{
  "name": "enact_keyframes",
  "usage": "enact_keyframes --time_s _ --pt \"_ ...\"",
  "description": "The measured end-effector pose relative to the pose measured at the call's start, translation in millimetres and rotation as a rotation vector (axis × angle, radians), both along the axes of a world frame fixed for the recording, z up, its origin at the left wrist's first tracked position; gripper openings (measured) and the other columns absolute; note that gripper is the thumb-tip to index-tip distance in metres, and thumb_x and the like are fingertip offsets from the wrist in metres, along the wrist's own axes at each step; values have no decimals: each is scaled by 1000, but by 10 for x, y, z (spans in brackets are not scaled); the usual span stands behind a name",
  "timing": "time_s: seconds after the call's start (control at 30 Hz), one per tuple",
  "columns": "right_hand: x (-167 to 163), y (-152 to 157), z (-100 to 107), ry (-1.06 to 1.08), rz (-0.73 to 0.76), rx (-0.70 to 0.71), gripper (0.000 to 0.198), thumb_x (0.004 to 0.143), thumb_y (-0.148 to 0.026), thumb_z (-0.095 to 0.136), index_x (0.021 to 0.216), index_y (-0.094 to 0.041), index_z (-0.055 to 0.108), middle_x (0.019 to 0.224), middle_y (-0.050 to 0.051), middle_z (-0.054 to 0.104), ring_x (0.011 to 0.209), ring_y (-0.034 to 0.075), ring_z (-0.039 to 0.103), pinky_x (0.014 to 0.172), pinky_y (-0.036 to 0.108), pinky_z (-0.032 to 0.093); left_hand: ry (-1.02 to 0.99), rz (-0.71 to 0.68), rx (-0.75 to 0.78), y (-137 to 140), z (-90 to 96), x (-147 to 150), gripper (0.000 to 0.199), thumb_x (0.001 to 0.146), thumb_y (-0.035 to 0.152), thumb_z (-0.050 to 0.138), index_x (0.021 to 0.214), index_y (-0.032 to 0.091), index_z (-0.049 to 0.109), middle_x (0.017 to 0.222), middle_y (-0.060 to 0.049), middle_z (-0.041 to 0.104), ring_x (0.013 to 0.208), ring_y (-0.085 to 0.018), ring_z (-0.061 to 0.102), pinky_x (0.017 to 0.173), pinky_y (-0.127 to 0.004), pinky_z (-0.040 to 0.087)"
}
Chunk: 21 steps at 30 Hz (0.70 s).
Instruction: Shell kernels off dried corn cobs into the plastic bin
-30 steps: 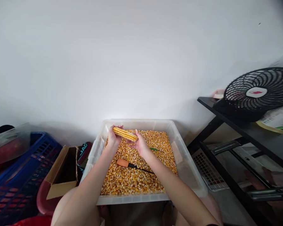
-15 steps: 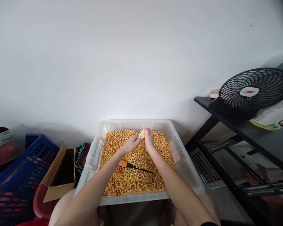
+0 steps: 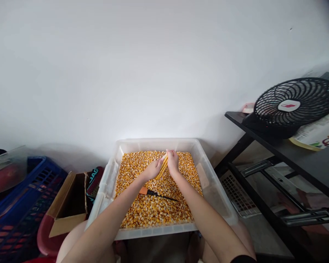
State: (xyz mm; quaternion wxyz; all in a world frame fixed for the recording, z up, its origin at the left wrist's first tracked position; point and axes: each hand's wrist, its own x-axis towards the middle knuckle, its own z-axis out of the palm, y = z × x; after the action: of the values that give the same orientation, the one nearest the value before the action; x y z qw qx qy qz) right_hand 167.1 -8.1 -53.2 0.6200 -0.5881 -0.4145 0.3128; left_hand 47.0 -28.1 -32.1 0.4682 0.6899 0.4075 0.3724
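Note:
Between my two hands is a corn cob [image 3: 162,169] with rows of yellow kernels on the side that shows. My left hand [image 3: 155,168] is closed around its left side. The fingers of my right hand [image 3: 172,160] are curled against the cob's upper end, partly hiding it. Both hands are above a translucent plastic bin [image 3: 155,232] that holds a thick layer of loose corn kernels [image 3: 150,213]. On the kernels, below my hands, lies a pointed black tool with an orange handle [image 3: 143,190]; my left forearm covers the handle's end.
At left stand a blue plastic crate [image 3: 19,204], an open cardboard box [image 3: 67,223] and a dark red basin [image 3: 45,237]. On the right, a black fan [image 3: 293,104] sits on a black shelf [image 3: 265,146]. A white wall [image 3: 159,73] rises directly behind the bin.
The cob has turned in my hands: a pale patch showed near its upper end, and now yellow kernel rows face me. Both hands remain over the same part of the bin.

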Motion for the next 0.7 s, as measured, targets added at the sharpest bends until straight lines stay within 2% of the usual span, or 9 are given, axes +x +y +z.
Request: enact_keyframes --time_s 0.1,0.2,0.33,0.4,0.5,0.57,0.63,0.7 --pt "3 2 0 23 -9 23 26 75 -42 49 60 -21 45 59 -4 49 61 15 44 62 26 35 210 -37 49 8 3 -10 48 89 50 30 85 15 63 84 -10 68 84 -26 60 86 -37 43" --pt "7 5 1 41 -7 24 26 75 -41 51 58 -21 44 56 -5 46 59 14 43 60 26 34 274 -69 73 17 11 -19 59 90 54 20 89 13 62 91 -12 68 88 -25 60 87 -36 43" --pt "11 13 -1 64 15 60 25 75 -40 51 58 -21 44 55 -5 44 57 13 41 58 25 33 249 -61 56 36 17 -40 64 87 62 22 87 13 63 91 -10 68 89 -25 60 85 -35 45" --pt "10 18 2 92 40 79 26 76 -39 50 58 -21 44 55 -6 43 56 13 40 57 25 33 210 -57 -6 42 39 -55 66 86 64 24 89 12 64 93 -10 68 91 -26 60 87 -36 45" --pt "7 25 23 132 64 91 25 76 -38 49 59 -21 43 55 -6 43 55 13 40 55 24 33 151 -22 -116 38 117 -95 66 87 63 25 98 13 66 105 -10 68 106 -26 57 97 -36 39" --pt "14 25 49 140 42 100 25 76 -38 49 58 -21 43 55 -6 43 56 13 40 56 24 33 178 -35 -131 23 181 -130 63 85 64 33 104 14 66 113 -10 65 112 -27 54 98 -36 39" --pt "30 25 77 151 3 107 25 76 -36 49 57 -21 42 55 -5 43 57 12 39 56 24 33 235 -102 -149 0 229 -155 61 81 64 42 110 16 64 117 -10 63 107 -27 56 88 -34 46" --pt "47 26 101 181 -46 105 24 75 -36 48 57 -21 41 55 -6 41 56 12 38 55 24 32 266 -152 -189 -27 246 -157 62 80 65 44 115 16 61 116 -11 63 94 -26 61 67 -30 51"
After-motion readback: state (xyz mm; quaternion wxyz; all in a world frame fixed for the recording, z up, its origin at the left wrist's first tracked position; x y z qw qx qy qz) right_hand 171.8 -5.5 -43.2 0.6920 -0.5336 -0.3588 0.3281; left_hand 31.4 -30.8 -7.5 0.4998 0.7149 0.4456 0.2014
